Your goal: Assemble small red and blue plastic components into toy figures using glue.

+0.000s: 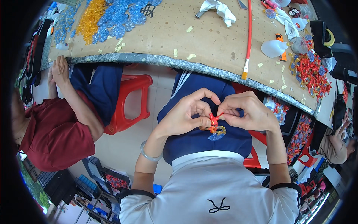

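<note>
While my left hand (186, 115) and right hand (248, 112) each pinch an end of the small red ribbon (214, 118) over my lap, below the counter's (209, 41) near edge, I judge it light, soft, slippery, best gripped near its ends, with the clear charm (215, 131) dangling beneath.

One head camera looks steeply down from close above; the table (209, 44) curves across the upper frame, the person's lap fills the lower centre.
</note>
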The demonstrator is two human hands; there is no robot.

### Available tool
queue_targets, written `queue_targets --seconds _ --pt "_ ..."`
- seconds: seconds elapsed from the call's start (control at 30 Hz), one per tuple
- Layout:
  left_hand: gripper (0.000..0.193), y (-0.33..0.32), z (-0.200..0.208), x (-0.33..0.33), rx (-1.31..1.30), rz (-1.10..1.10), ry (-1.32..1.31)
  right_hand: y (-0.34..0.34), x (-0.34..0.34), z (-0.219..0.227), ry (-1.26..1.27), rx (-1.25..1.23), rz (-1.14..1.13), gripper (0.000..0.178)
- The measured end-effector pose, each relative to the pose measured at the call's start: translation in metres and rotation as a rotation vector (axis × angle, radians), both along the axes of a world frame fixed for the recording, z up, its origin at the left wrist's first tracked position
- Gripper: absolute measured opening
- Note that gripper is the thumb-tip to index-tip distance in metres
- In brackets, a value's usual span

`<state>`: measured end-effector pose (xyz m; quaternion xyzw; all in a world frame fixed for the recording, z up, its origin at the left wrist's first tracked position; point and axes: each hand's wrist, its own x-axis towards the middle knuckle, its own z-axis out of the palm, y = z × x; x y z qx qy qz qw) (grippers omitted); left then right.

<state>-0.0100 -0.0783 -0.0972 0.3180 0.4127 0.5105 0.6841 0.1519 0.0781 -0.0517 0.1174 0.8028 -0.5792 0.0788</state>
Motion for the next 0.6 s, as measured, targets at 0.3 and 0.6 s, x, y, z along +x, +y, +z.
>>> queue_targets --seconds 0.3,0.6 --pt "0.043 0.002 -0.009 0.006 -0.012 0.193 -0.214 -0.003 0.005 0.005 0.053 0.096 -0.281 0.02" --pt "0.039 0.008 -0.003 0.016 0.092 0.508 0.116 -0.042 0.014 -0.011 0.15 -0.256 -0.59 0.047"
